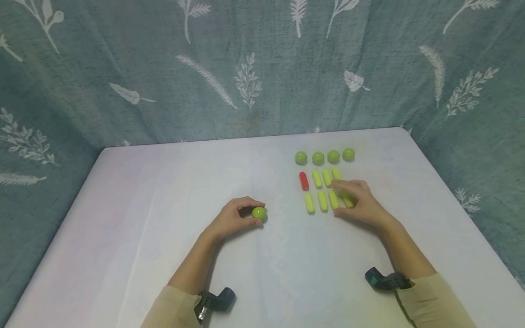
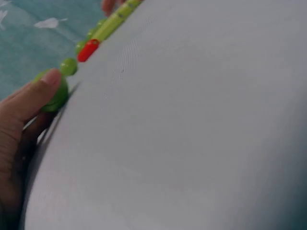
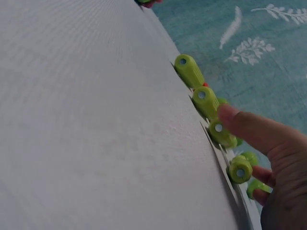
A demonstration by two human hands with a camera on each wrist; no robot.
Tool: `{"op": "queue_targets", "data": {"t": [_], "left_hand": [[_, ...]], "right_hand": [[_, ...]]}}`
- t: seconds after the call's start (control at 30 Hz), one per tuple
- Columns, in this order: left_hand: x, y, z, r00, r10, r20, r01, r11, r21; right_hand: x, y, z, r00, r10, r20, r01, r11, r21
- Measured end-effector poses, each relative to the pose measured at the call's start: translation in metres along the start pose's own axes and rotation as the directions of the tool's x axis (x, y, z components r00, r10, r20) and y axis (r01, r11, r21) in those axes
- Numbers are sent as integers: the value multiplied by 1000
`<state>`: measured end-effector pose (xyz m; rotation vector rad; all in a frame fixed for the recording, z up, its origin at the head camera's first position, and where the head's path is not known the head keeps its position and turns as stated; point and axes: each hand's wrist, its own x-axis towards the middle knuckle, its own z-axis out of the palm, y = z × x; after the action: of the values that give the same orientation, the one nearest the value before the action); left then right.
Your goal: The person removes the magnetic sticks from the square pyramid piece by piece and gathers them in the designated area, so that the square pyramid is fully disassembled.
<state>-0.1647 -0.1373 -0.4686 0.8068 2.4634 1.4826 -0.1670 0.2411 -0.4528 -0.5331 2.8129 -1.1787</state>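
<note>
My left hand (image 1: 237, 217) pinches a shiny green ball (image 1: 259, 213) between thumb and fingers, low over the table; the left wrist view shows the thumb (image 2: 41, 93) on the ball's side. On the right, my right hand (image 1: 361, 202) spreads thumb and fingers over two rows of short light-green cylinders (image 1: 309, 203). Its thumb tip (image 3: 228, 114) overlaps the third cylinder (image 3: 221, 132) of the near row, and its fingers lie beyond the fourth cylinder (image 3: 240, 168). One red cylinder (image 1: 304, 181) starts the far row at the left. My palm partly hides the rightmost cylinders.
Behind the cylinders, several more green balls (image 1: 317, 158) stand in a line. The white table (image 1: 172, 182) meets a teal leaf-patterned cloth (image 1: 270, 68) at the back and sides. Dark wrist cameras (image 1: 217, 299) sit on both forearms.
</note>
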Motion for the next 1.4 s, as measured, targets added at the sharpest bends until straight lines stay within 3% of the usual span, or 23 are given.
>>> {"op": "queue_targets", "data": {"t": [0.23, 0.43, 0.6, 0.77, 0.9, 1.13, 1.3, 1.4], "left_hand": [[35, -4, -3, 995, -74, -71, 77, 997, 29], [61, -3, -10, 975, -166, -146, 174, 984, 40], [86, -1, -12, 959, -210, -192, 236, 964, 120], [113, -3, -5, 938, -254, -235, 300, 936, 184], [132, -9, 5, 928, -261, -264, 316, 929, 193], [150, -12, 17, 919, -249, -305, 321, 922, 215], [155, -9, 16, 912, -269, -311, 341, 917, 207], [160, -6, 13, 918, -247, -309, 321, 921, 219]], "right_hand": [[0, 8, -10, 999, 36, -12, -36, 997, 68], [8, 10, -11, 998, 59, 8, -59, 994, 90], [9, 12, -6, 994, 104, -20, -102, 991, 87], [-1, 17, 2, 993, 107, -52, -103, 992, 78], [-11, 20, 6, 991, 107, -74, -101, 991, 85], [-18, 19, 8, 990, 113, -79, -106, 990, 92], [-15, 19, 5, 993, 87, -76, -80, 993, 83], [-11, 20, 1, 993, 81, -84, -75, 995, 69]]}}
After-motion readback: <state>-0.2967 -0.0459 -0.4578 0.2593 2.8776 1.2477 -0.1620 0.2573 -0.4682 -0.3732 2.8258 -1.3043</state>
